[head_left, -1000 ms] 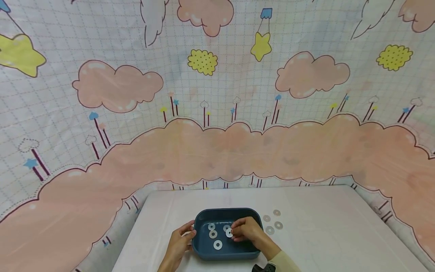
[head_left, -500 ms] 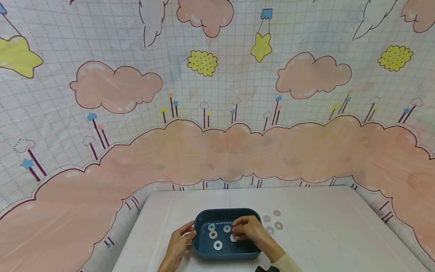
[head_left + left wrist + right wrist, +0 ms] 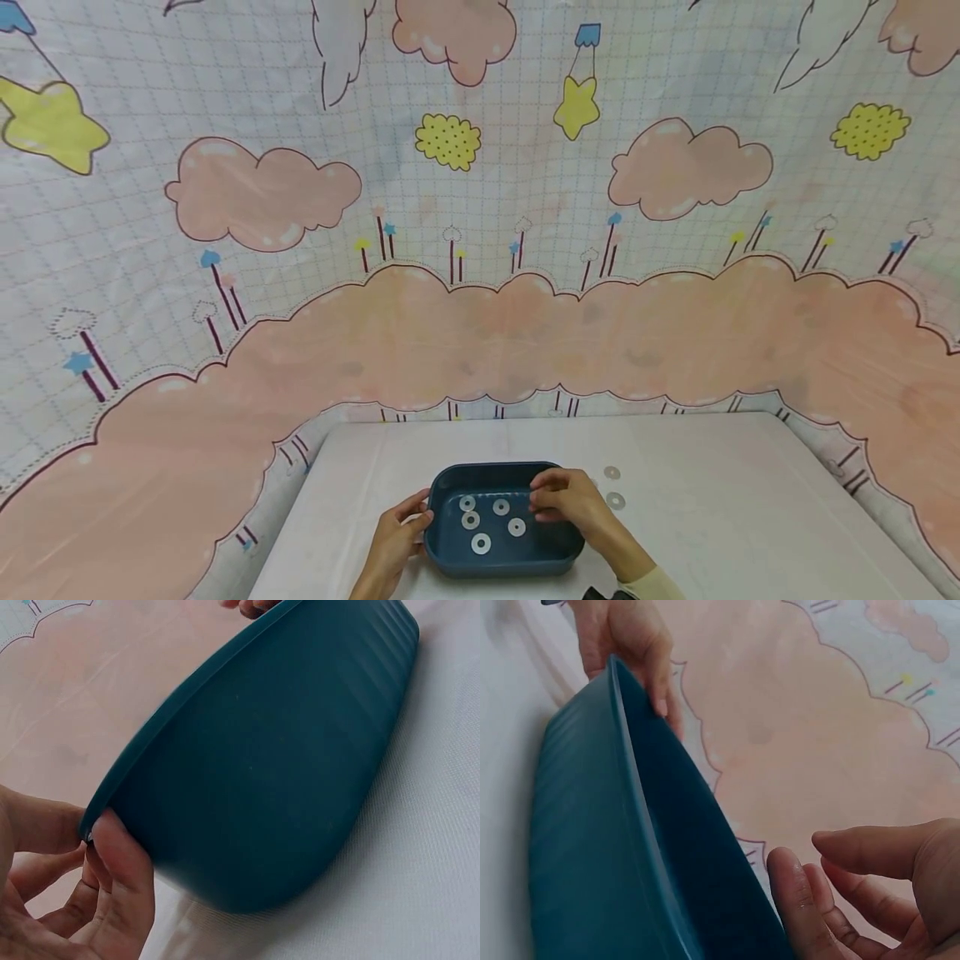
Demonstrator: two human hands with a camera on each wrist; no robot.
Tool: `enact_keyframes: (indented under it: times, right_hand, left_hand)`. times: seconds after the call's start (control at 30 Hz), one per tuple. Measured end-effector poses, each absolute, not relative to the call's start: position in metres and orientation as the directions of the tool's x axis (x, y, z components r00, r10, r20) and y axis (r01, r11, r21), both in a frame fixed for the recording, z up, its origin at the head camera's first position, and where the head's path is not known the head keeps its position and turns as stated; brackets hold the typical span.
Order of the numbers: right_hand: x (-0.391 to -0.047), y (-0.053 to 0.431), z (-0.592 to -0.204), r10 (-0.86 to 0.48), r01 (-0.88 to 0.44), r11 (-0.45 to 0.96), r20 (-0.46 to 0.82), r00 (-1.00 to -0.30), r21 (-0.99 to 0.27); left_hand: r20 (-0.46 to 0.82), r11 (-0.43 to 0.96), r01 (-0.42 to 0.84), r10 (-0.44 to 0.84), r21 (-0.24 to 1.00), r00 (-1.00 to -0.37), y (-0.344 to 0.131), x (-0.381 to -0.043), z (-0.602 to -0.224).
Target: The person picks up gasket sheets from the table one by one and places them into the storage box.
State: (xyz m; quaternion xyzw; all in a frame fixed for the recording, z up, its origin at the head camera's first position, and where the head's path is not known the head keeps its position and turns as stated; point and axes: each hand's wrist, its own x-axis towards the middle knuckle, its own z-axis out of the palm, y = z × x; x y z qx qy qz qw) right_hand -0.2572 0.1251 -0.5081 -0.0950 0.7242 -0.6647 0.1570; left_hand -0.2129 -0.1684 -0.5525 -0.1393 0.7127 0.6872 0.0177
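A dark blue rectangular tray (image 3: 504, 568) with raised walls sits on the white table. My left hand (image 3: 392, 537) pinches its left rim, thumb on one side and fingers on the other, as the left wrist view shows (image 3: 82, 885). Several flat metal washers lie spread on the tray floor, among them one washer (image 3: 517, 527) right of the others. Over the tray's right end is my right hand (image 3: 572, 502), loosely bent. In the right wrist view its thumb and fingers (image 3: 791, 881) stand apart with nothing between them.
More washers lie on the table just right of the tray, such as a far washer (image 3: 612, 472) and a nearer washer (image 3: 615, 501); my right hand covers others. A cloud-patterned cloth (image 3: 480, 342) hangs behind the table (image 3: 720, 500).
My right hand has let go of a washer, which now lies on the tray floor, and has drawn back to the right. My left hand stays on the rim.
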Motion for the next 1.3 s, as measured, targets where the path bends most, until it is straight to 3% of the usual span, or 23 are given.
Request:
enact_keyframes:
  times: [0.67,1.1,1.3]
  right_hand:
    - [-0.259,0.172,-0.497,-0.250,0.043,0.083,-0.062,-0.966,-0.996]
    - [-0.261,0.202,-0.498,-0.099,0.036,0.187,-0.055,-0.994,-0.982]
    - [-0.264,0.214,-0.500,-0.059,0.027,0.172,-0.037,-0.998,-0.985]
  left_hand:
    - [-0.220,0.020,-0.227,-0.184,0.974,-0.958,-0.168,-0.210,-0.551]
    - [-0.214,0.029,-0.223,-0.183,0.974,-0.960,-0.166,-0.210,-0.549]
    - [-0.207,0.028,-0.215,-0.175,0.976,-0.962,-0.166,-0.210,-0.549]
